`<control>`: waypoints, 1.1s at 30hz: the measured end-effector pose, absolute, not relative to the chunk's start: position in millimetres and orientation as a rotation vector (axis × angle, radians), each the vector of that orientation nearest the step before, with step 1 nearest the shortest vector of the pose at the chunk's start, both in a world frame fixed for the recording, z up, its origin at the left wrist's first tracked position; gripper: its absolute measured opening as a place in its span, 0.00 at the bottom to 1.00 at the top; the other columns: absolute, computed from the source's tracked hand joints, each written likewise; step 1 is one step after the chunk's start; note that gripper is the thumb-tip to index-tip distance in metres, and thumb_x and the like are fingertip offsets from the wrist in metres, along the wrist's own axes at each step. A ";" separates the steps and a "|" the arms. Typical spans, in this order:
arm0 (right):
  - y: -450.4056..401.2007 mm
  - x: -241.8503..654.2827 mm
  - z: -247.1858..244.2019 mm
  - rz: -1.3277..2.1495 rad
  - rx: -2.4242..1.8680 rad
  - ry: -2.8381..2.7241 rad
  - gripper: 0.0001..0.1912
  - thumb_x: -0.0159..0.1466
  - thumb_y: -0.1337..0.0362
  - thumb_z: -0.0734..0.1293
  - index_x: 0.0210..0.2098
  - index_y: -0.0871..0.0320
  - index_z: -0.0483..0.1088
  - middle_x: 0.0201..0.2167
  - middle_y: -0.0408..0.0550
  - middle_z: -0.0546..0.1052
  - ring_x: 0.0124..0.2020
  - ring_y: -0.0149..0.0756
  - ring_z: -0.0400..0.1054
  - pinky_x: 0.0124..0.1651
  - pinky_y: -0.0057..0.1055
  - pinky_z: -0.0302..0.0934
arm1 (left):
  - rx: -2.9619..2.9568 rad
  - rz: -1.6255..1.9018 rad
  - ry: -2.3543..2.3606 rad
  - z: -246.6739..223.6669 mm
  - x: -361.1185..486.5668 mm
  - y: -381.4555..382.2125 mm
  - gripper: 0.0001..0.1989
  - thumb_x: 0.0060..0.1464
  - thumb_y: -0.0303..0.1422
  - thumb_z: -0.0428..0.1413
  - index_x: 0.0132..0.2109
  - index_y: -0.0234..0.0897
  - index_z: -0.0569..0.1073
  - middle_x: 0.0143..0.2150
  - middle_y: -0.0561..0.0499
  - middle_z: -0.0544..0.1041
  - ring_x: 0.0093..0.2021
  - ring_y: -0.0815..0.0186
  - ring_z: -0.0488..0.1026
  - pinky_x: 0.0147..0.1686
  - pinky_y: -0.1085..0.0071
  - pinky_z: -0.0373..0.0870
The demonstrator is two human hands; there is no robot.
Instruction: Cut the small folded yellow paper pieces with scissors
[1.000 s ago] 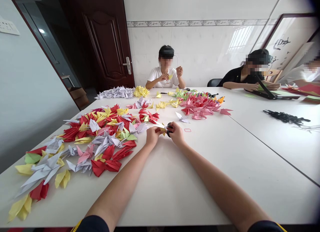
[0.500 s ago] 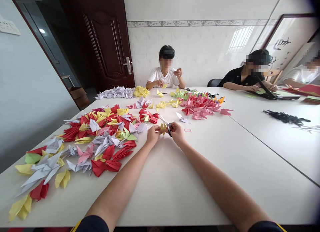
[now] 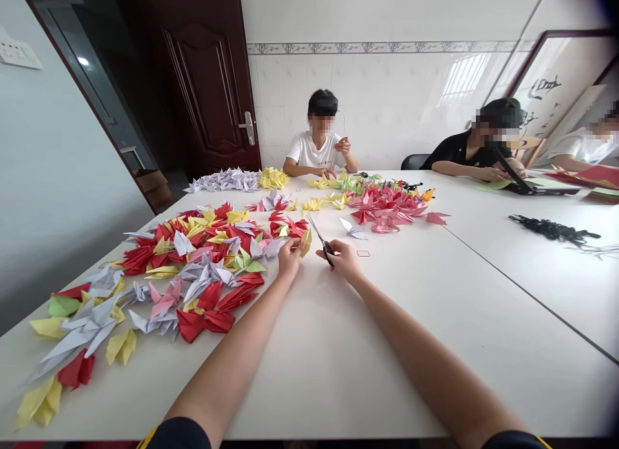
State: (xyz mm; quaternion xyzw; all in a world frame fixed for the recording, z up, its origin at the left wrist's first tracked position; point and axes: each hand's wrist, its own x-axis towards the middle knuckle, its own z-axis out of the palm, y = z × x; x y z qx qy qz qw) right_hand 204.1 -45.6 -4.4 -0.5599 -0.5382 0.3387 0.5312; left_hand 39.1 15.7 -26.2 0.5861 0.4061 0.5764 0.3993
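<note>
right grip on black-handled scissors

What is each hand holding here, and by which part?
The right hand grips scissors by their black handles; the left hand pinches folded yellow paper by its near side.

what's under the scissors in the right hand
The white tabletop shows below the scissors' blades. The right hand covers the handles and the table beneath them, so whatever lies there cannot be seen.

Yellow paper partly hidden by left fingers, sleeves cut off below
</note>
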 end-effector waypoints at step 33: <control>-45.9 229.1 -0.1 0.306 -1.727 -1.891 0.24 0.51 0.43 0.71 0.20 0.56 0.63 0.17 0.39 0.64 0.21 0.29 0.52 0.24 0.29 0.38 | 1.257 1.591 1.127 -22.5 28.0 21.4 0.12 0.55 0.40 0.57 0.39 0.35 0.73 0.35 0.47 0.78 0.27 0.67 0.76 0.26 0.75 0.68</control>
